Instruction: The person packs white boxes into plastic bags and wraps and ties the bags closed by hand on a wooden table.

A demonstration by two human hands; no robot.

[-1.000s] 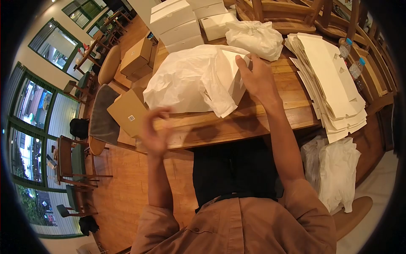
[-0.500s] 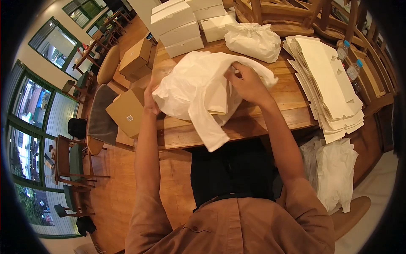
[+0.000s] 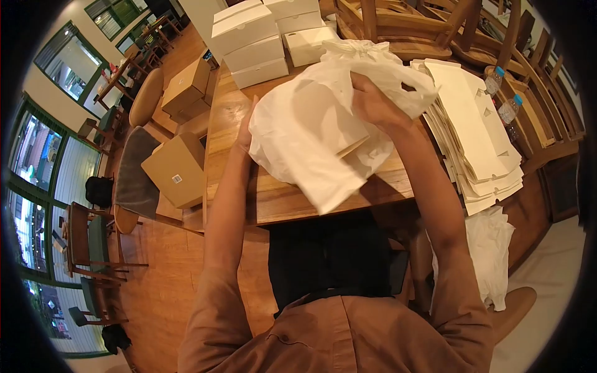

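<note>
A white plastic bag [image 3: 280,133] with a white box [image 3: 339,130] inside it is over the wooden table [image 3: 267,205], its handles loose and spread. My left hand [image 3: 247,127] presses against the bag's left side, its fingers mostly hidden behind the plastic. On the right, my right hand [image 3: 374,102] is closed at the bag's opening, with plastic around its fingers; the fingertips are partly hidden. A second white bag, knotted, lies just behind and is largely covered by the first.
Stacked white boxes [image 3: 255,46] stand at the back left. Flat white cardboard sheets [image 3: 469,124] lie at the right, near two blue-capped bottles [image 3: 494,81]. Brown cartons [image 3: 177,171] are left of the table. Wooden chairs [image 3: 410,28] are behind; white bags [image 3: 488,255] hang at the lower right.
My left hand has come to the bag's left side. The bag has turned and shifted right with my right hand, and its handles have swung open, showing more of the box.
</note>
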